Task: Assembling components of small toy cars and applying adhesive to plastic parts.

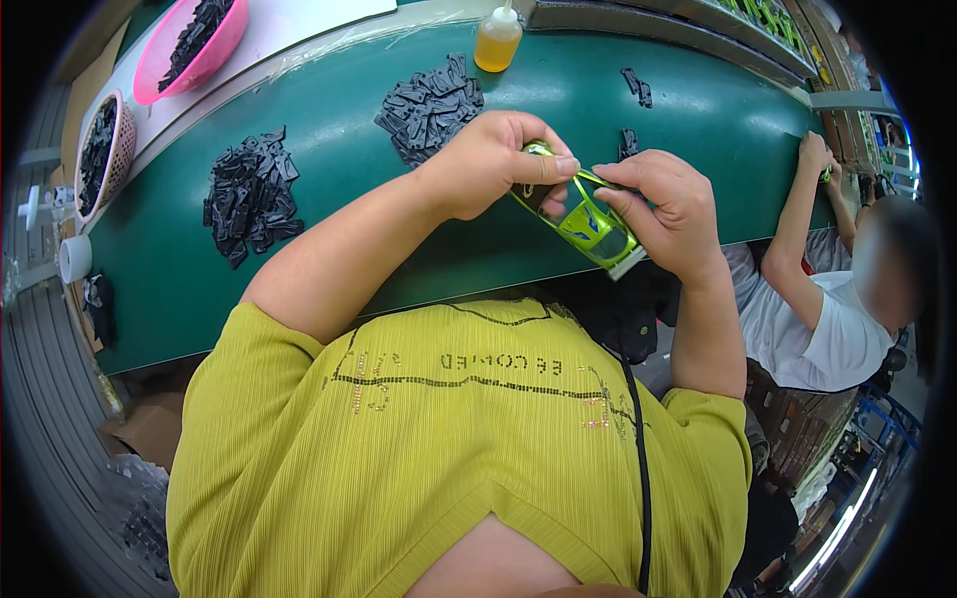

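A shiny green toy car body (596, 235) with dark markings is held tilted above the near edge of the table, between both hands. My left hand (495, 164) grips its upper left end, thumb and fingers pinched on it. Along its upper right side, my right hand (670, 204) pinches the edge between thumb and fingers. Just beyond my left hand lies a heap of black plastic parts (431, 108). A few more small black parts (627, 144) lie beyond my right hand.
The green table (339, 189) carries another black heap (249, 194) at left. A pink bowl (214, 60) and a pale basket (122, 149) hold black parts. A bottle of amber liquid (497, 40) stands at the back. A co-worker (817, 309) sits at right.
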Demonstrator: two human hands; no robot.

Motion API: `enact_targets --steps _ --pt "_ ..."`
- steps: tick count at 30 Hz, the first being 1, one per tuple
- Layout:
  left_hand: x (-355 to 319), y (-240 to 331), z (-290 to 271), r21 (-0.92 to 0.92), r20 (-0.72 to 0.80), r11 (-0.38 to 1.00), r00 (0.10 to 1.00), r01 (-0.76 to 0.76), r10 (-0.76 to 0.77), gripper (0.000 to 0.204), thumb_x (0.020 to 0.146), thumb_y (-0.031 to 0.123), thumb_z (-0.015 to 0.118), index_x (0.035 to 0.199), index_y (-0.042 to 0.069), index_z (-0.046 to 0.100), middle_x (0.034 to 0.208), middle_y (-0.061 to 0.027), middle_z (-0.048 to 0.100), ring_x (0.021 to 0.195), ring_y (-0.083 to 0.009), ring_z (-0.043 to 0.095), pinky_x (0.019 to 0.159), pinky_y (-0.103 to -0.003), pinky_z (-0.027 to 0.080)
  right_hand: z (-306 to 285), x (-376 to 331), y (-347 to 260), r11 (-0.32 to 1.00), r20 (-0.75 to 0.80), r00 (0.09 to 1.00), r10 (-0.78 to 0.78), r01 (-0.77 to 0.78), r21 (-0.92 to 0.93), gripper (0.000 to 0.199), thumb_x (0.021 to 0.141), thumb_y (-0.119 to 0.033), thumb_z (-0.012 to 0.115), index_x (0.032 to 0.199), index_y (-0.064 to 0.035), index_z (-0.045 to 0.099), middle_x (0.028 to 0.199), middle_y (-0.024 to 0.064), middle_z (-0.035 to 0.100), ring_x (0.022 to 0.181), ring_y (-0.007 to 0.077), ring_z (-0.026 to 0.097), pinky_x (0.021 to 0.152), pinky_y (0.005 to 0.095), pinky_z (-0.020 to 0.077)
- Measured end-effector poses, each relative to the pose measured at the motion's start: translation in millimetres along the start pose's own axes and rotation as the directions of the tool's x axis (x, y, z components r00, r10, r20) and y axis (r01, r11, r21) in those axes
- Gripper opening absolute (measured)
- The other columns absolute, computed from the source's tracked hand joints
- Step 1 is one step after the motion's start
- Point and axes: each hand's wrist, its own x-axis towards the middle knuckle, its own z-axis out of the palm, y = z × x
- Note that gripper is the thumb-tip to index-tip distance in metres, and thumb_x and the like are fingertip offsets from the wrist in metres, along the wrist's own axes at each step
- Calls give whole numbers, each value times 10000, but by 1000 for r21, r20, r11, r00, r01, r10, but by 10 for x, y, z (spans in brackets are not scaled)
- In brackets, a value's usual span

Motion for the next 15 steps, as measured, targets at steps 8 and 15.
enact_targets --steps 8,15 --pt "16 -15 -25 -265 14 936 972 231 -236 181 896 133 599 931 -43 620 707 -109 624 639 -177 611 659 -288 505 64 32 24 949 -3 976 219 -213 232 114 736 -19 716 842 -8 678 743 74 636 672 160 610 595 245 462" --pt "36 -37 -77 -355 92 896 964 266 -250 193 899 104 576 982 -61 631 689 -111 618 614 -174 600 624 -285 499 125 -70 46 946 -39 976 214 -197 259 130 739 -2 698 867 2 676 773 87 652 688 174 614 615 258 469"
